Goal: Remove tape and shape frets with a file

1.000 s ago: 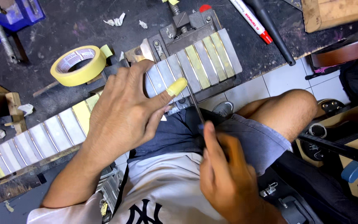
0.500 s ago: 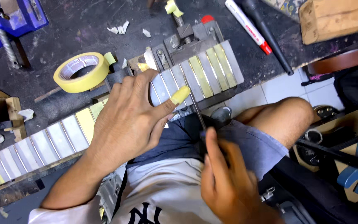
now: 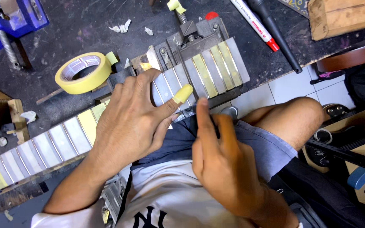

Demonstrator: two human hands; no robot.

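At far left, top, a blue vise [image 3: 11,23] stands on the dark, scuffed workbench [image 3: 64,38]. Across the bench, from lower left up toward centre, runs a guitar neck [image 3: 43,147], its fretboard covered in strips of metal and yellow masking between the frets. Just above it lies a roll of yellow masking tape [image 3: 82,72], flat on the bench, with small scraps of torn paper near it.

Your left hand [image 3: 134,120] lies spread and flat on the fretboard, fingers released and extended, pressing the neck down; the thumb tip is wrapped in yellow tape [image 3: 183,93]. It grasps nothing.

Directly right of it, a metal clamp [image 3: 195,36] holds the upper end of the neck against the bench edge, where the masked frets [image 3: 212,69] end.

Your right hand [image 3: 222,164] is below that edge, over your lap, index finger stretched out toward the edge of the neck. It appears closed around a thin dark tool, but the tool itself is hidden behind the fingers, so you cannot tell its kind.

Further right, a red-and-white marker [image 3: 254,23] and a black rod [image 3: 275,36] lie on the bench, with a wooden box [image 3: 347,14] at the top corner.
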